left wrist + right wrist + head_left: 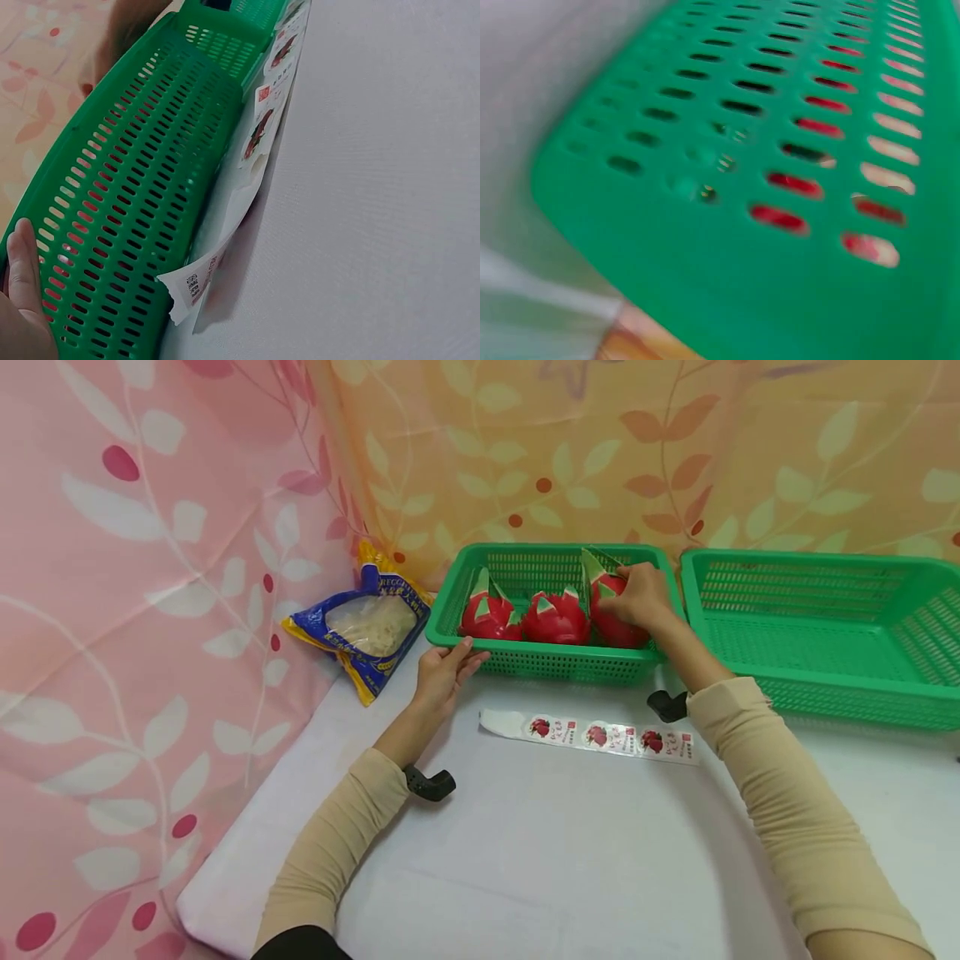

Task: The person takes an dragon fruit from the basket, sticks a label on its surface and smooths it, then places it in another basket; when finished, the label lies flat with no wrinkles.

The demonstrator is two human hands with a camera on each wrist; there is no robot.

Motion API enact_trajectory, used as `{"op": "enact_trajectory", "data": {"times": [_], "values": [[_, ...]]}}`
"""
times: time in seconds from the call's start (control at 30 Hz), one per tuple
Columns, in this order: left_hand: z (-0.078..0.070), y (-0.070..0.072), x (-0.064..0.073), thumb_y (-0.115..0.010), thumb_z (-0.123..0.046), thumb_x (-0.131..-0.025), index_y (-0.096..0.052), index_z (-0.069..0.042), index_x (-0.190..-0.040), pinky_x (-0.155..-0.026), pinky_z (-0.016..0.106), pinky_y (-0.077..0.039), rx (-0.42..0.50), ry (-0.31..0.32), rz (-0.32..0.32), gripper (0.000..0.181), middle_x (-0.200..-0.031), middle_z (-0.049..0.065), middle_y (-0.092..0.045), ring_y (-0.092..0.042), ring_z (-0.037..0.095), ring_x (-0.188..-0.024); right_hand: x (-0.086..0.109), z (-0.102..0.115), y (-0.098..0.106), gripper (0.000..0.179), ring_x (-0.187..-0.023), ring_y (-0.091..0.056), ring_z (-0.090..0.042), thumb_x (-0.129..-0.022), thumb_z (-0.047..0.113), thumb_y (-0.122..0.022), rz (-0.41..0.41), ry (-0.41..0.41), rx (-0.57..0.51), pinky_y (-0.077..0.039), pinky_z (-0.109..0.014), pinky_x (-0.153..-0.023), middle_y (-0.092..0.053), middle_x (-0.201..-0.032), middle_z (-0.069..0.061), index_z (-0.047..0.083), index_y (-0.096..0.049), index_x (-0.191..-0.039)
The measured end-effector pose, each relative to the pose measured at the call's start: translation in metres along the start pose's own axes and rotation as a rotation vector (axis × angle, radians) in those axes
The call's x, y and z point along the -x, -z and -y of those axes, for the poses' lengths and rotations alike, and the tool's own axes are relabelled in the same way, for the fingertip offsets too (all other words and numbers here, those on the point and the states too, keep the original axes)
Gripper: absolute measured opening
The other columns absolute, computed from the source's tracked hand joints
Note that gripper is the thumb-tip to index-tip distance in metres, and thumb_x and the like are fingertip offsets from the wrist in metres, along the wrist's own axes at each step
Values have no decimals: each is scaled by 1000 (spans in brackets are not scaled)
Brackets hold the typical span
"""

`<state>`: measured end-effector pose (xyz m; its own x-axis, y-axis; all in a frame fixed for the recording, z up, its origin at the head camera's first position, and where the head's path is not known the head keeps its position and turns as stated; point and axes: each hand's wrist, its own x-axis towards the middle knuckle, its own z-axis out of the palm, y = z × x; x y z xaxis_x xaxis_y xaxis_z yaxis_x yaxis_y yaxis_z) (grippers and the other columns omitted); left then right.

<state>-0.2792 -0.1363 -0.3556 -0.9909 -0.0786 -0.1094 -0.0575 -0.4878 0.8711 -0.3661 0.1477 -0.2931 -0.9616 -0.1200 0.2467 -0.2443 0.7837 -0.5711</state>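
Note:
In the head view a green perforated plastic basket (562,667) stands at the back middle of the table. Side by side inside lie a red dragon fruit with green tips at the left (491,620), another dragon fruit in the middle (557,623) and a dragon fruit at the right (617,625). My right hand (643,597) reaches over the rim and grips the right-hand fruit. At the front left corner my left hand (442,675) holds the basket's rim, thumb on top. The right wrist view is mostly filled by the basket's wall (682,255).
A strip of dragon fruit labels (588,735) lies in front of the basket, its left end curled up. To the left leans a blue and yellow bag (375,622). A second green basket (855,693) stands close at the right. Patterned cloth (525,460) hangs behind.

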Motion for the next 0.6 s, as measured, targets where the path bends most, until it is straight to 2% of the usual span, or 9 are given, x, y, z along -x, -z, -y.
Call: {"op": "enact_trajectory", "data": {"times": [0.13, 0.23, 0.37, 0.47, 0.53, 0.6], "values": [[1, -1, 0, -55, -13, -92, -56, -1, -92, -62, 14, -53, 3, -5, 4, 12, -70, 5, -69, -68, 10, -65, 1, 4, 17, 56, -86, -55, -38, -75, 16, -67, -117, 75, -31, -45, -35, -65, -60, -107, -30, -7, -53, -123], [-1, -2, 0, -56, -13, -91, -56, -1, -92, -62, 14, -53, 2, -9, 7, 12, -70, 5, -69, -68, 11, -65, 7, 6, 35, 58, -89, -55, -35, -76, 21, -68, -147, 68, -76, -42, -21, -61, -59, -114, -26, -2, -52, -127], [-1, -1, 0, -55, -12, -91, -55, -1, -92, -63, 15, -53, 1, -12, 4, 12, -71, 5, -69, -69, 11, -66, 17, 11, 56, 62, -91, -56, -21, -77, 26, -69, -115, 33, -181, -42, -10, -60, -54, -128, -19, 6, -48, -133], [0, 0, -1, -55, -12, -92, -55, -1, -93, -64, 15, -54, 2, -18, 8, 11, -71, 5, -69, -69, 11, -66, 26, 17, 70, 63, -90, -53, -10, -78, 26, -70, -56, 14, -288, -45, -9, -63, -52, -132, -16, 10, -47, -135], [1, 0, -1, -55, -13, -92, -54, -1, -93, -65, 15, -54, -1, -20, 13, 12, -71, 4, -69, -69, 11, -67, 34, 20, 79, 64, -93, -53, -8, -79, 25, -71, -8, 15, -352, -48, -9, -65, -52, -131, -11, 10, -45, -136], [1, 0, 0, -55, -13, -92, -55, -1, -93, -65, 15, -53, -7, -17, 12, 12, -71, 4, -69, -69, 11, -67, 45, 23, 87, 64, -91, -53, -6, -79, 25, -72, 36, 28, -389, -50, -11, -63, -55, -123, -7, 10, -46, -136]]}}
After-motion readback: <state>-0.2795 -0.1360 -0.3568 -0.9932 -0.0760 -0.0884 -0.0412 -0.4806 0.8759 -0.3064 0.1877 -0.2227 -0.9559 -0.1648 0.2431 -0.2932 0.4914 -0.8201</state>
